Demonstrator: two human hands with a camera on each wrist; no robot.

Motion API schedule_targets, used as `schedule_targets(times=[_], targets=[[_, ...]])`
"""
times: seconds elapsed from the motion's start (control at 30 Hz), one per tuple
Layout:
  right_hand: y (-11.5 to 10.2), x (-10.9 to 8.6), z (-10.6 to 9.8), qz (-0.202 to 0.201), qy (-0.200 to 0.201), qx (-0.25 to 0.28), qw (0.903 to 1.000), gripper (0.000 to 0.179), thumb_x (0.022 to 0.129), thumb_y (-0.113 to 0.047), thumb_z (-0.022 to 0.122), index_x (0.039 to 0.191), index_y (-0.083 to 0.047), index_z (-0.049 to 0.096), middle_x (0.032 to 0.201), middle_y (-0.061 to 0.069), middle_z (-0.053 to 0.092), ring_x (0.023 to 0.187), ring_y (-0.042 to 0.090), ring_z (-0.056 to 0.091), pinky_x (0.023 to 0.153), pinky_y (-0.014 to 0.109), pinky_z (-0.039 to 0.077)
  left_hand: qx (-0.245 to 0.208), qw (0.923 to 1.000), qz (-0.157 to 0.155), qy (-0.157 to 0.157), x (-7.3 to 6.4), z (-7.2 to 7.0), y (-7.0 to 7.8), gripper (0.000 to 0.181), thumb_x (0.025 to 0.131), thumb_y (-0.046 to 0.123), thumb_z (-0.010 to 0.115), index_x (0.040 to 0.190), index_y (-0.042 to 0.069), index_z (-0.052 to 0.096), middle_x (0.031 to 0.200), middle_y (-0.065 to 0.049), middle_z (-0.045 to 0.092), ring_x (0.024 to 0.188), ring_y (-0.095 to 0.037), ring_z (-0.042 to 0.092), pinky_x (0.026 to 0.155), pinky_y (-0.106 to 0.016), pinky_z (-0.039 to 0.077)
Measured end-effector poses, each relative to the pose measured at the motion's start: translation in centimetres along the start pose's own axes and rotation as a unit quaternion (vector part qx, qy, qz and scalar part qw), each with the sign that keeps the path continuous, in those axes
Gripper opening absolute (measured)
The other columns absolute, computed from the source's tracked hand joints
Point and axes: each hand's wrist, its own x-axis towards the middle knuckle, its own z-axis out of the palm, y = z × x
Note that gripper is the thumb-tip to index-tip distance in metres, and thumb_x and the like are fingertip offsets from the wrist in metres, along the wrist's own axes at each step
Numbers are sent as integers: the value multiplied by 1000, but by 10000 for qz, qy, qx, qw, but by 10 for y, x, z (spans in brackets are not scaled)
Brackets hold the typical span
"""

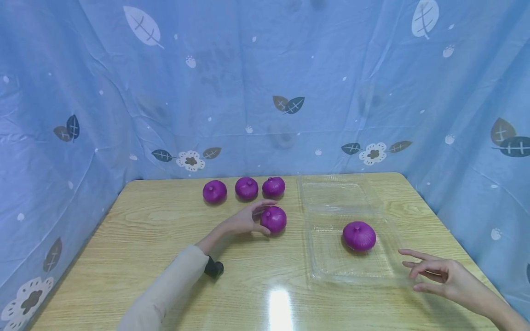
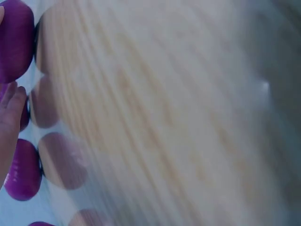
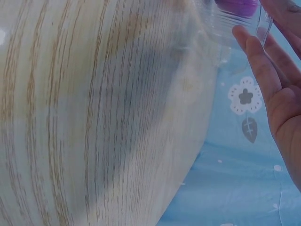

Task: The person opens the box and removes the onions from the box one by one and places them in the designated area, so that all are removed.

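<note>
My left hand [image 1: 247,219] reaches around a purple onion [image 1: 273,219] on the table, thumb on the near side and fingers on the far side. In the left wrist view that onion [image 2: 16,42] looms at the upper left, with fingers [image 2: 14,101] at its edge. Another purple onion [image 1: 359,236] sits in the near half of an opened clear plastic clamshell box [image 1: 331,271]. Just right of the box, my right hand [image 1: 445,278] hovers with fingers loosely bent and nothing in them. The right wrist view has the right hand [image 3: 282,89] overlapping the box's edge.
Behind the left hand stand three more purple onions in a row: one on the left [image 1: 214,191], one in the middle [image 1: 246,188] and one on the right [image 1: 273,186]. The box's lid [image 1: 337,193] lies folded back. A blue patterned curtain [image 1: 248,82] surrounds the wooden table [image 1: 165,211].
</note>
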Motion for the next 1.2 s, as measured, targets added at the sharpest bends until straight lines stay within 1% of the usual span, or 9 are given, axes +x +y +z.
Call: schedule_targets(times=[0.17, 0.33, 0.47, 0.57, 0.63, 0.73, 0.83, 1.0, 1.2], targets=[[0, -1, 0, -21, -8, 33, 10000, 36, 73, 24, 65, 96, -4, 65, 144, -6, 46, 118, 3, 55, 88, 11, 47, -150, 9996, 52, 220, -3, -7, 1, 78, 76, 3, 79, 143, 6, 40, 147, -18, 39, 139, -35, 30, 113, -44, 28], [0, 0, -1, -14, -69, 240, 9997, 35, 74, 24, 64, 97, -3, 65, 145, -6, 46, 119, 4, 54, 89, 11, 46, -316, 9973, -8, 658, -12, -13, 7, 70, 80, 7, 77, 141, 9, 44, 146, -13, 41, 138, -33, 31, 113, -39, 28], [-1, 0, 0, 17, -69, 246, 9997, 34, 75, 23, 64, 97, -3, 65, 145, -7, 45, 119, 4, 54, 90, 11, 46, -702, 9911, -34, 1126, -22, -13, 23, 61, 84, 0, 70, 140, 4, 45, 144, -13, 44, 137, -33, 34, 113, -38, 29], [-1, 0, 1, 34, 3, 21, 10000, 34, 74, 22, 65, 96, -4, 65, 144, -8, 46, 118, 3, 54, 88, 11, 46, -933, 9860, -13, 1383, -28, -12, 30, 57, 86, -7, 66, 139, -1, 45, 143, -15, 45, 136, -31, 36, 112, -42, 30], [-2, -1, 1, 62, 42, -97, 9999, 34, 74, 22, 66, 95, -5, 65, 143, -8, 46, 117, 2, 55, 88, 10, 46, -1032, 9833, 89, 1493, -31, -11, 29, 56, 86, -9, 64, 138, 0, 46, 143, -17, 45, 135, -30, 38, 111, -46, 31], [-2, -1, 0, 95, 46, -149, 9998, 34, 74, 21, 66, 95, -6, 65, 143, -9, 46, 117, 2, 55, 88, 10, 46, -1170, 9789, 290, 1649, -37, -10, 32, 53, 86, -8, 64, 137, -2, 47, 142, -22, 45, 134, -37, 38, 108, -51, 32], [-2, -2, 0, 128, 39, -159, 9998, 34, 75, 21, 66, 95, -6, 65, 143, -9, 46, 117, 2, 55, 87, 10, 46, -1225, 9755, 329, 1796, -43, -8, 33, 50, 88, -6, 63, 136, -1, 48, 140, -24, 46, 131, -43, 39, 105, -48, 38], [-1, -2, 0, 34, 35, -117, 9999, 35, 74, 22, 66, 96, -5, 65, 144, -8, 46, 118, 2, 55, 87, 10, 47, -1497, 9712, 211, 1841, -52, 7, 42, 49, 87, -5, 64, 134, -3, 49, 139, -24, 47, 129, -43, 41, 97, -36, 47], [-1, 0, 1, 9, 1, -16, 10000, 35, 75, 23, 64, 96, -5, 65, 144, -8, 46, 119, 2, 53, 87, 10, 46, -1711, 9742, 317, 1438, -52, 33, 58, 48, 86, 1, 68, 131, -4, 51, 135, -28, 49, 125, -42, 47, 96, -35, 49]])
